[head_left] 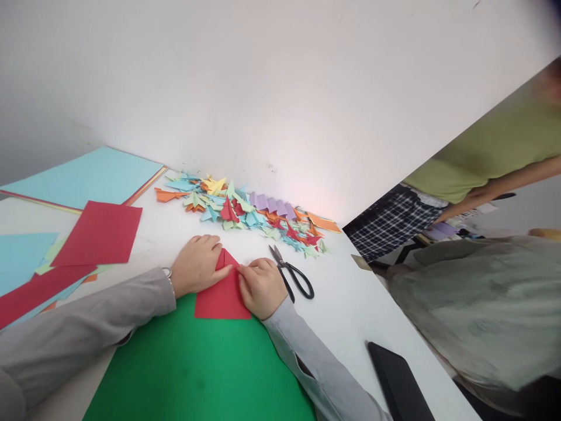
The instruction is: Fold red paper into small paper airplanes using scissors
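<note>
A red sheet of paper lies in front of me with its top corners folded in to a point. My left hand rests on its left side, fingers apart and the thumb stretched across the fold. At the right slanting edge, my right hand pinches the paper between thumb and fingers. Under the paper's lower part is a green sheet. Black-handled scissors lie just beyond my right hand, blades slightly apart and pointing away.
Many small folded paper pieces are heaped along the wall. Red square paper and large light blue sheets lie at left. A black flat device sits at right on the white table. People are beyond the table's right edge.
</note>
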Demonstrator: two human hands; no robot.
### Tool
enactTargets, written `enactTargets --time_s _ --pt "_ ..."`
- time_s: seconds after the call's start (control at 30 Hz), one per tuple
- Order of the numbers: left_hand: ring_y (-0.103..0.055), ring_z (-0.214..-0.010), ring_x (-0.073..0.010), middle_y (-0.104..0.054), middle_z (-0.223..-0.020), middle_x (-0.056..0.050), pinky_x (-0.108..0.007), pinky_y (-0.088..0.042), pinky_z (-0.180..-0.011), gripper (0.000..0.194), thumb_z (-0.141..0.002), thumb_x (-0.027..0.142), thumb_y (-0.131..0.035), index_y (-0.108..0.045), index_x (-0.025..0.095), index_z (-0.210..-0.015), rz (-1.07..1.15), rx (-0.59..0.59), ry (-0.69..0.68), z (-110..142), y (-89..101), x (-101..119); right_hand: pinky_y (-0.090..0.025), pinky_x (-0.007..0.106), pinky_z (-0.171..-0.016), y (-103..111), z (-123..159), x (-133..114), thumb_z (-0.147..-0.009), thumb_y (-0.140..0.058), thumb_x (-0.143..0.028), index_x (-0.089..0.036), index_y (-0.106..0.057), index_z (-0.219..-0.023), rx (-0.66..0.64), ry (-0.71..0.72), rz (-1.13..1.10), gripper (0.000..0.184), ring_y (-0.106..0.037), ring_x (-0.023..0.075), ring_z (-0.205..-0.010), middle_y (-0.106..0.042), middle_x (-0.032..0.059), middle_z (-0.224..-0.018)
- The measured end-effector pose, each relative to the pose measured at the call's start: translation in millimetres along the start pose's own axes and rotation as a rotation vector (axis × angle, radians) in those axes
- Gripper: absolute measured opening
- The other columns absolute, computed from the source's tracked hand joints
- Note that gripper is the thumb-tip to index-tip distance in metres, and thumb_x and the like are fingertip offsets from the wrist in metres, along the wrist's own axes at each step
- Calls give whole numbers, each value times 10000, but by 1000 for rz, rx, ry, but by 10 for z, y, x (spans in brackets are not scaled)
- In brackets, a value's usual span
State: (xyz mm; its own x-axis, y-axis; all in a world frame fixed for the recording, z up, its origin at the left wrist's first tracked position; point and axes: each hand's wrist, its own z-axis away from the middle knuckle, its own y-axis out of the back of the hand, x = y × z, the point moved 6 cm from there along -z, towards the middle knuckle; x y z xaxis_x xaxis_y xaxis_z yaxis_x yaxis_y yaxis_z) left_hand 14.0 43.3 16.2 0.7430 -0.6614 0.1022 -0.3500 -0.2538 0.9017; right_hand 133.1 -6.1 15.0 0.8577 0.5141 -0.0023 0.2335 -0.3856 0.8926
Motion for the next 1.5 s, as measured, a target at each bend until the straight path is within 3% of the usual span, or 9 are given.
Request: enactTargets --time_s 0.17,0.3,0.53,0.77,0.97,1.27,1.5 --pt "-541 -993 -302 -587 -1066 -172 -436 -447 -825 372 -813 402 -472 -627 101 -967 38 69 270 -9 1 -247 -379 380 -744 -21 -43 11 -836 -533 -390 -171 -643 -1028 -28 -57 4 311 -521 246 -857 -692 80 -937" --pt "-534 -1022 -303 -584 -1066 -163 -432 -445 -857 363 -774 414 -504 -626 108 -929 77 55 343 -13 -41 -319 -394 407 -827 -101 -142 -3 -837 -530 -401 -166 -613 -1105 -59 -62 -4 366 -495 276 -1012 -624 106 -1160" --pt "-547 -1024 -286 -621 -1029 -120 -418 -434 -876 386 -736 367 -551 -551 147 -1053 139 51 418 -12 -60 -384 -392 437 -871 -225 -290 19 -851 -508 -358 -137 -662 -995 -70 -60 -3 305 -499 280 -1040 -640 133 -1123" --pt "-574 -980 -290 -633 -1047 -120 -453 -457 -841 404 -736 318 -564 -500 152 -1098 223 114 343 -12 -55 -377 -385 432 -914 -201 -277 51 -844 -509 -346 -119 -650 -1028 -26 -29 -86 325 -518 271 -1051 -651 135 -1118" --pt "-566 -1047 -241 -604 -1110 -112 -404 -470 -900 416 -737 207 -550 -470 152 -1141 326 190 225 -13 -19 -310 -312 485 -993 -244 -262 63 -857 -474 -295 -129 -579 -1177 -100 -38 -143 375 -474 271 -1163 -598 127 -1232" --pt "-593 -996 -184 -648 -1046 -94 -331 -503 -875 325 -805 78 -415 -552 141 -1093 349 69 -90 -10 -11 -64 -247 528 -1014 -259 -262 137 -869 -476 -313 -166 -600 -1159 -142 -123 -220 348 -460 279 -1163 -602 89 -1240" --pt "-613 -934 -189 -672 -925 -86 -346 -519 -842 263 -822 66 -399 -626 152 -923 273 37 -212 -3 -9 32 -325 449 -988 -344 -252 265 -905 -412 -204 -198 -620 -1129 -95 -188 -319 305 -503 216 -1119 -642 49 -1187"
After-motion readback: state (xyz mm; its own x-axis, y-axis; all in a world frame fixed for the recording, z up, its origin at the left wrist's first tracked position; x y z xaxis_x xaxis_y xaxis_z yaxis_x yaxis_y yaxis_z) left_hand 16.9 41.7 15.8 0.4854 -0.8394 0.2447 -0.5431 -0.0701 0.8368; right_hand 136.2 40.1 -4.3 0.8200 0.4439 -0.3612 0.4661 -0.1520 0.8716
